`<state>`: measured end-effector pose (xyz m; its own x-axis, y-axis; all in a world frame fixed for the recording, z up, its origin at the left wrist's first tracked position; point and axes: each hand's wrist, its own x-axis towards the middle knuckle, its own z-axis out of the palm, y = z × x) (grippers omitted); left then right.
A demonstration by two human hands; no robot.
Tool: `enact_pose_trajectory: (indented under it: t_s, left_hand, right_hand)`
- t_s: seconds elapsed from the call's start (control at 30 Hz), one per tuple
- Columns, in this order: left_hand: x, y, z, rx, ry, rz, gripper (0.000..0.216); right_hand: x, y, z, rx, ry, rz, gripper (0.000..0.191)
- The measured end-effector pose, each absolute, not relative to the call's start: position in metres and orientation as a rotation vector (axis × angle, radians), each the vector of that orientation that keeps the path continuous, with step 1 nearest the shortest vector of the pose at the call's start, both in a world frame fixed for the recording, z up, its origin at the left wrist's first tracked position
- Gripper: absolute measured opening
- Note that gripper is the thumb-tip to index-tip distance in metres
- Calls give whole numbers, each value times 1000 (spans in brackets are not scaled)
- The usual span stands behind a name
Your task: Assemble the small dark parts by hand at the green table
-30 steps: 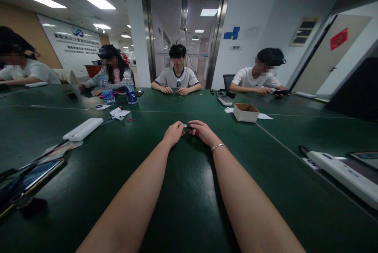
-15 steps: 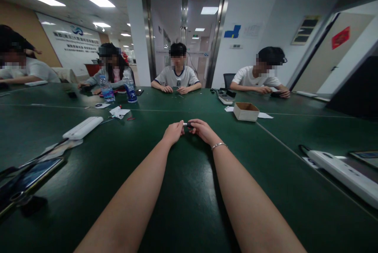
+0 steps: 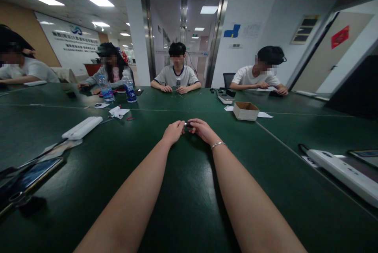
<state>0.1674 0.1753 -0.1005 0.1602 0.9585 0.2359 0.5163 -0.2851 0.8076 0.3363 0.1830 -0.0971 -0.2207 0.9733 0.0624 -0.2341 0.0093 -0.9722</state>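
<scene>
Both my arms reach out over the dark green table [image 3: 183, 174], and my hands almost meet at its middle. Between them is a small black piece with a bright metal end [image 3: 189, 125], too small to name exactly. Its black part sits between the thumb and fingers of my right hand [image 3: 201, 127], which has a silver bracelet [image 3: 219, 145] at the wrist. At the metal end, the fingers of my left hand [image 3: 175, 131] are closed and hide whatever lies inside them.
White power strips lie to the left [image 3: 82, 127] and right [image 3: 342, 172]. A phone [image 3: 41, 174] is at the near left. Farther off are a small open box [image 3: 245, 112], two bottles [image 3: 130, 90] and paper scraps [image 3: 119, 112]. Several people sit around the table.
My hands hold nearly the same pose, with the small black piece still between them. The whole view has shifted very slightly.
</scene>
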Motion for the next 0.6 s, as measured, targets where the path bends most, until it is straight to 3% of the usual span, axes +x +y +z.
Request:
enact_pose_trajectory:
  t_s: [0.1,0.3,0.6]
  left_hand:
    - [168,176,-102,1879,1386,1013,38]
    - [169,170,-93,1924,1488,962,62]
    - [167,167,-88,1884,1546,935,64]
  right_hand:
    - [336,182,-96,-907,-1202,1443,11]
    - [336,181,-95,-901,-1213,1444,12]
    - [336,181,-95,-876,-1260,1436,15]
